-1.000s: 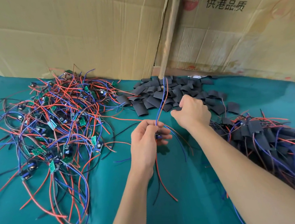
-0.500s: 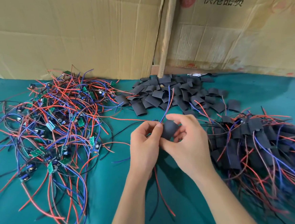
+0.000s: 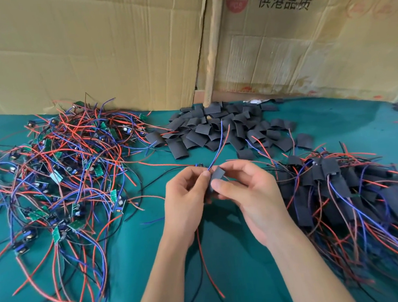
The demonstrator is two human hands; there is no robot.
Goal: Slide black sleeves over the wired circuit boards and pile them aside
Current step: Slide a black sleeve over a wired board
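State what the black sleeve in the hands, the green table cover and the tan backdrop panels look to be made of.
Black sleeve: matte, thin flexible tubing, probably heat-shrink plastic; the loose ones lie flattened with no shine. Green table cover: seemingly woven cloth or felt, dull, with soft wrinkles. Tan backdrop panels: corrugated cardboard, creased, with fold lines and printed marks.

Teal table cloth (image 3: 227,279), creased cardboard sheets (image 3: 90,52) behind, daylight
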